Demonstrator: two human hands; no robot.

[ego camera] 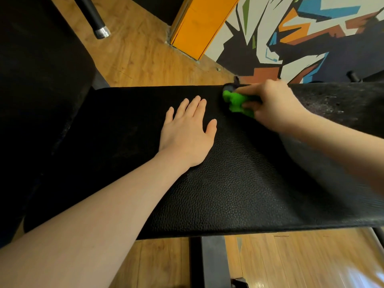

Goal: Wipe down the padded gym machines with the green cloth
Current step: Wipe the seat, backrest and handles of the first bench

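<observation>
A black padded bench (239, 183) with grained leather-like covering fills the middle of the view. My left hand (187, 129) lies flat on the pad with fingers straight and spread, palm down. My right hand (272, 104) grips a bunched green cloth (236, 101) and holds it against the pad near its far edge. The fingers are curled round the cloth, which sticks out to the left of the hand. The right forearm looks blurred. A dusty, whitish patch shows on the pad at the far right (332, 104).
Another black pad (37, 80) rises at the left. A black bar with a metal end (99, 28) hangs at the top left. Wooden floor (135, 55) lies beyond, with an orange door frame (197, 23) and painted wall (301, 38). The bench's black leg (209, 262) stands below.
</observation>
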